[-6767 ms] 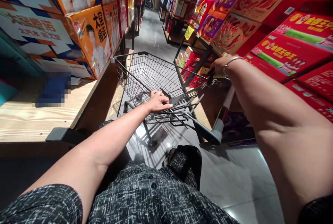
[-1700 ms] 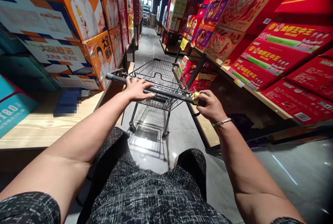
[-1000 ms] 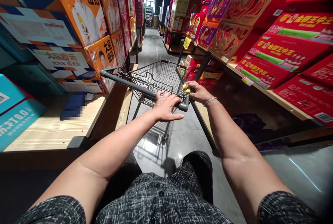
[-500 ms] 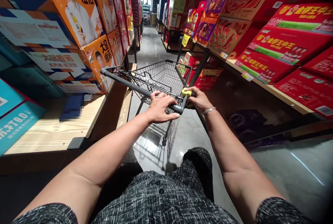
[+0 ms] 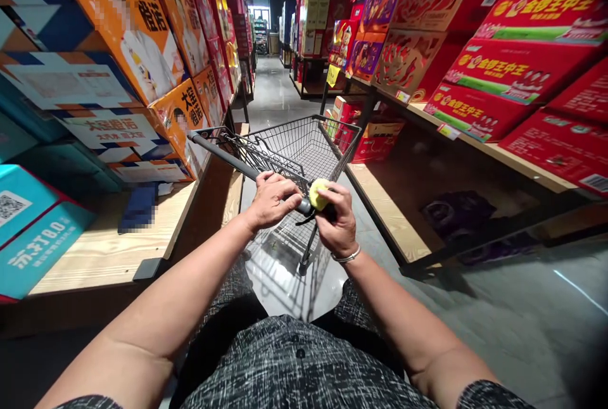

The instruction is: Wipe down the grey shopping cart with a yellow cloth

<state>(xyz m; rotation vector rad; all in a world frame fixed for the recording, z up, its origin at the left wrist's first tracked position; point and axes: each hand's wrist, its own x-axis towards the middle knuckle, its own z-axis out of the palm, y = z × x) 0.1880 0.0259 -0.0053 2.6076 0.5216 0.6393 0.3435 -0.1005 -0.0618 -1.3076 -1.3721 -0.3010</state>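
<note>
A black wire shopping cart [image 5: 304, 143] stands at an angle in front of me, its basket showing nothing inside. My left hand [image 5: 273, 203] rests closed over the dark push handle [image 5: 223, 154] near its right end. Just beyond that end, my right hand [image 5: 338, 222] pinches a soft yellow cloth [image 5: 318, 194] against the handle's corner. The fingers cover part of the cloth and of the corner piece. A thin bracelet [image 5: 348, 256] circles my right wrist.
Stacked orange drink cartons [image 5: 133, 23] and a turquoise box [image 5: 42, 238] fill the left wooden shelf [image 5: 156, 238]. Red cartons [image 5: 503, 73] line the right shelf, with a lower wooden shelf [image 5: 384, 206] beneath. Between them the grey aisle floor [image 5: 275, 80] runs away from me.
My right hand has moved left and nearer to me with the yellow cloth, round the handle's end. My left hand has slid slightly left along the handle. The cart's basket now sits slightly further right.
</note>
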